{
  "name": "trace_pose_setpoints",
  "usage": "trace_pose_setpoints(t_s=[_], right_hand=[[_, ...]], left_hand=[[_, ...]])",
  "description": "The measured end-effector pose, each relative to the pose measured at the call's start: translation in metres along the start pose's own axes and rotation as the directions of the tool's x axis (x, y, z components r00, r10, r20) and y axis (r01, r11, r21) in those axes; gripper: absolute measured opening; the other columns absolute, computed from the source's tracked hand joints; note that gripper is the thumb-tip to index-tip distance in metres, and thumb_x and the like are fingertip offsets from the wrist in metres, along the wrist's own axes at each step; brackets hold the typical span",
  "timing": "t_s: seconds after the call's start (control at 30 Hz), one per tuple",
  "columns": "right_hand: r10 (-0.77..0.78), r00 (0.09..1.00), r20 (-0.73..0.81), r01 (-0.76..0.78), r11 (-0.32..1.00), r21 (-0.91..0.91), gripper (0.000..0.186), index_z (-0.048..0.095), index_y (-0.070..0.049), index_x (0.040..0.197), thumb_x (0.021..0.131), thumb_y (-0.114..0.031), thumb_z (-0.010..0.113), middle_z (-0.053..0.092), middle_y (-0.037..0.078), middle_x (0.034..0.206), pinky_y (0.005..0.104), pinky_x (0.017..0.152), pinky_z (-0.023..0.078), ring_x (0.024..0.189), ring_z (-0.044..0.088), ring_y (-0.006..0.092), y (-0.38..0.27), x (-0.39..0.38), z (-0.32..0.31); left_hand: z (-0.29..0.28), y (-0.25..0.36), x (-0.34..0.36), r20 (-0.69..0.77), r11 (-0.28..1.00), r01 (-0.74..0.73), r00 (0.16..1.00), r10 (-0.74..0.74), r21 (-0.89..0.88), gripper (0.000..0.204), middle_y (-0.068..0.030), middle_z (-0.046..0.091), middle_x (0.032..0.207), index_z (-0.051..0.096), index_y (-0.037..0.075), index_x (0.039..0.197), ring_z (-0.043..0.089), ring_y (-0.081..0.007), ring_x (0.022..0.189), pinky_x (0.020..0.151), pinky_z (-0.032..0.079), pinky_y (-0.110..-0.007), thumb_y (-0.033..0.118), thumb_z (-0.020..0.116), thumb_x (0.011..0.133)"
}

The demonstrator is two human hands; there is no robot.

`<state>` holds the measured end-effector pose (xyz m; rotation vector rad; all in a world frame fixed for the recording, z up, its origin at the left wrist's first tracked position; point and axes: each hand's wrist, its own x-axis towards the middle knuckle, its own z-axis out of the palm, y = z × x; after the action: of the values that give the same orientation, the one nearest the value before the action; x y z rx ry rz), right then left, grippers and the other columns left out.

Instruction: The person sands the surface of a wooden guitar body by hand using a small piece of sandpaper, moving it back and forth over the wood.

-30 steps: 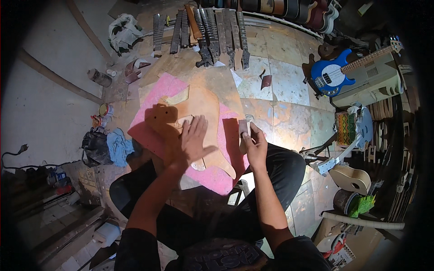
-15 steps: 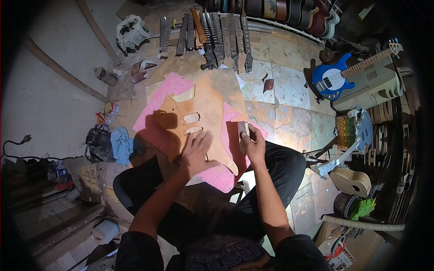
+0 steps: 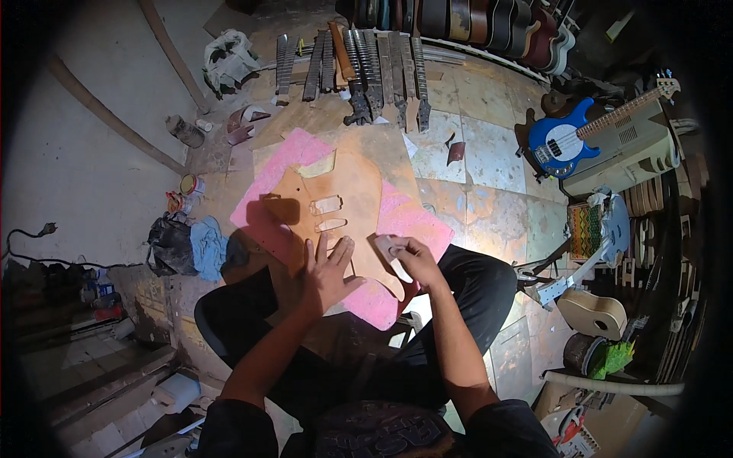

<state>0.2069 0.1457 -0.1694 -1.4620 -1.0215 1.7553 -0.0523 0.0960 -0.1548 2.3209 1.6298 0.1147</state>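
A tan wooden electric guitar body (image 3: 347,198) with cut-out pickup cavities lies on a pink foam sheet (image 3: 412,217) between my legs. Flat on its lower part rests my left hand (image 3: 327,273), fingers spread and holding nothing. My right hand (image 3: 417,262) grips a small sanding block (image 3: 386,248), light brown and flat-sided. The block is at the right edge of the body, near the lower horn; whether it touches the wood I cannot tell. My fingers cover part of the block.
Several guitar necks (image 3: 366,72) lie beyond the body, with a row of guitar bodies (image 3: 477,23) behind. A blue bass guitar (image 3: 561,141) leans at the right, above an unfinished acoustic guitar body (image 3: 592,313). A blue cloth (image 3: 206,248) and black plastic bag (image 3: 169,243) lie left.
My right hand has brought the sanding block left, from beside the guitar body to its edge. My left hand has settled flat on the wood, its fingers spread wider.
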Motion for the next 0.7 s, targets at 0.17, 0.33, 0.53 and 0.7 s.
trace_pose_setpoints(t_s=[0.17,0.33,0.53,0.7], right_hand=[[0.053,0.987,0.153,-0.044,0.997,-0.062,0.033,0.072,0.0,0.125,0.095,-0.014,0.071,0.074,0.007,0.109,0.0305,0.087,0.055,0.095,0.068,0.0148,0.01,-0.013,0.011],[0.005,0.963,0.268,0.026,0.993,-0.111,0.034,0.072,-0.001,0.126,0.095,-0.016,0.072,0.074,0.008,0.108,0.031,0.086,0.057,0.094,0.07,0.0157,0.009,-0.028,0.034],[0.151,0.872,0.466,-0.071,0.98,-0.184,0.037,0.072,-0.001,0.129,0.095,-0.016,0.072,0.072,0.009,0.119,0.0338,0.102,0.052,0.112,0.067,0.0196,0.017,-0.042,0.051],[0.086,0.955,0.283,-0.037,0.984,-0.174,0.043,0.068,0.0,0.133,0.093,-0.012,0.075,0.072,0.011,0.119,0.0364,0.103,0.052,0.117,0.066,0.0193,-0.004,-0.026,0.049]], left_hand=[[0.003,-0.01,0.008,0.117,0.988,0.052,0.992,-0.035,-0.142,0.075,-0.0069,0.041,0.171,0.05,0.01,0.16,0.023,-0.0436,0.162,0.129,0.014,-0.068,0.054,0.062,0.1],[0.005,-0.037,0.007,0.04,0.97,-0.01,0.999,0.02,-0.242,0.049,-0.0055,0.061,0.155,0.065,0.016,0.147,0.037,-0.0385,0.157,0.126,0.021,-0.069,0.03,0.064,0.1],[-0.009,-0.056,0.036,-0.116,0.886,0.018,0.99,-0.081,-0.463,0.022,-0.009,0.08,0.114,0.079,0.007,0.111,0.065,-0.0343,0.131,0.113,0.042,-0.067,0.017,0.068,0.095],[-0.006,-0.079,0.072,-0.384,0.936,0.187,0.874,-0.297,-0.297,0.042,-0.0217,0.064,0.139,0.069,0.004,0.131,0.055,-0.0405,0.135,0.116,0.038,-0.06,0.027,0.07,0.096]])
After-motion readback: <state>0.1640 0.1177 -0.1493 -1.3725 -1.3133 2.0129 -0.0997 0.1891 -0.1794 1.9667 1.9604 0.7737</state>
